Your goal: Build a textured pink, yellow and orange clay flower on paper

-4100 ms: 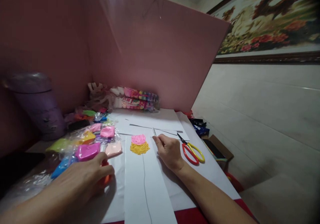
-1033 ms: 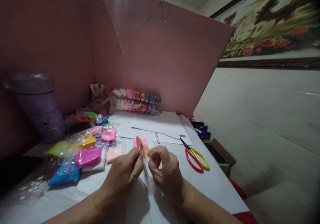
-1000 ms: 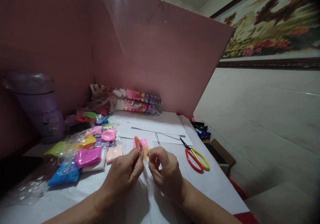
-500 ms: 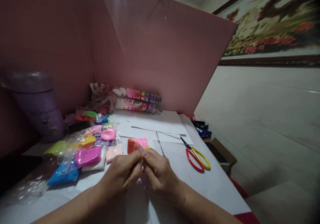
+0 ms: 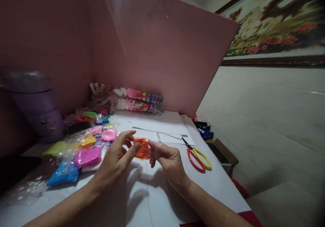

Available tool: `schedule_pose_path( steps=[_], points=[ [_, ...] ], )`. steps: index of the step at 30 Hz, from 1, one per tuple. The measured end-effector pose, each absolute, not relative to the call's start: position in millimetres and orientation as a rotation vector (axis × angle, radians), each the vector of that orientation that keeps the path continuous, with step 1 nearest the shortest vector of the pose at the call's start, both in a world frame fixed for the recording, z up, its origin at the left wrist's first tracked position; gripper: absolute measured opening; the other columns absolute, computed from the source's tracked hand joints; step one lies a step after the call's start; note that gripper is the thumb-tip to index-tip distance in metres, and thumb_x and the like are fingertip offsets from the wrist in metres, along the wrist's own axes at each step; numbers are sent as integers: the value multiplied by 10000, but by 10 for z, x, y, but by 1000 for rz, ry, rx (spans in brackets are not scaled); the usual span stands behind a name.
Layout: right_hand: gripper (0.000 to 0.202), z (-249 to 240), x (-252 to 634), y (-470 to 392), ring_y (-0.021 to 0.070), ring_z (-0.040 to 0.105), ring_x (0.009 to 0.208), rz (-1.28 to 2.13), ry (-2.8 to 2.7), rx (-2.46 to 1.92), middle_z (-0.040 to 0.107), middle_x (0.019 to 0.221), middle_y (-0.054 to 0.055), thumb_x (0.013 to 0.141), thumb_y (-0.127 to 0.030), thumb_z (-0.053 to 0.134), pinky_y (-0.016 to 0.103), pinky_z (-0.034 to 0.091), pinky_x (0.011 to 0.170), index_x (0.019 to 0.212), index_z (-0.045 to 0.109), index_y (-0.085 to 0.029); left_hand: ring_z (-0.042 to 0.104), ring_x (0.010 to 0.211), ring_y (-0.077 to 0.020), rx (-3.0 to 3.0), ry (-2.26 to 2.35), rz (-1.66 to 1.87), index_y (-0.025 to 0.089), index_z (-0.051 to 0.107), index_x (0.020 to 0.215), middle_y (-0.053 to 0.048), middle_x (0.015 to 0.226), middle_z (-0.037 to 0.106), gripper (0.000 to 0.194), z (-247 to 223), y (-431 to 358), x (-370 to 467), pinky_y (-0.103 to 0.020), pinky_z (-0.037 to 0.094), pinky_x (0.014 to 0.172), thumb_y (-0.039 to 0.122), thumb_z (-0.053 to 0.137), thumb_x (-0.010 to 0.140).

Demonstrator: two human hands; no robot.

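An orange clay packet [image 5: 143, 149] is held up between both hands, over the white paper on the table. My left hand [image 5: 119, 156] has its thumb on the packet's left side, with the other fingers bent behind and above it. My right hand [image 5: 169, 159] pinches the clear wrapping at the packet's right edge. A bit of yellow shows just beneath the orange packet. Behind my right fingers lies a thin metal tool [image 5: 158, 136], partly hidden. Scissors [image 5: 198, 159] with one red and one yellow handle rest to the right of my right hand.
Coloured clay packets, among them a pink one [image 5: 88, 156] and a blue one [image 5: 64, 173], lie at the left. A purple tumbler [image 5: 42, 115] stands behind them. Bagged clay sticks [image 5: 139, 101] lie against the pink panel [image 5: 157, 51].
Both hands have moved apart and the orange packet has been lifted and turned between them. The fingers of my left hand have spread. The pink piece is now hidden.
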State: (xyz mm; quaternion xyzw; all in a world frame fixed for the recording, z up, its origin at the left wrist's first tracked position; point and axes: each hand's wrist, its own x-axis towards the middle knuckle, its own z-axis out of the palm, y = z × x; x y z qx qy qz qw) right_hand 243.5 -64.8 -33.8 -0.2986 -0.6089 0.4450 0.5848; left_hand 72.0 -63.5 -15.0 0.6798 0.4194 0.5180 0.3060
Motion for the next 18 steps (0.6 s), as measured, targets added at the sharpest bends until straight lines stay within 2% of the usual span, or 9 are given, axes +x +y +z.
schedule_pose_path(
  steps=[3,6,11,16,18],
  points=[
    [468,-330,2423,-659,79,488,506,1068,-1437,-702,537,570,-40,719,-54,513,234,469,526,1063,713,-299,542,524,-136,1481,896,1051,181,507,1003,-5,702,598,300,-163,-593,752,-232,417,428,458,473,891],
    [493,-323,2414,-670,77,492,488,1131,-1456,-704,532,539,-51,695,-40,493,227,469,522,1063,716,-279,489,402,-100,1365,845,1046,174,498,885,34,564,561,286,-192,-592,756,-197,360,370,460,512,873],
    [399,-321,2408,-678,75,520,481,1184,-1483,-698,540,519,-60,709,-57,489,233,470,563,974,735,-227,491,367,-89,1316,853,1099,172,499,824,31,540,581,291,-197,-627,748,-168,333,334,454,565,842],
    [265,-292,2397,-686,73,520,489,1215,-1477,-716,586,621,-39,706,-67,488,220,456,517,776,709,-197,493,327,-88,1272,849,1108,170,508,800,41,487,570,301,-236,-614,773,-147,321,295,457,596,821],
    [247,-284,2401,-682,81,525,497,1198,-1451,-732,578,600,-39,698,-67,500,225,459,520,747,707,-193,494,322,-83,1258,840,1117,169,516,806,43,486,572,290,-246,-601,780,-140,326,295,445,599,825]
  ],
)
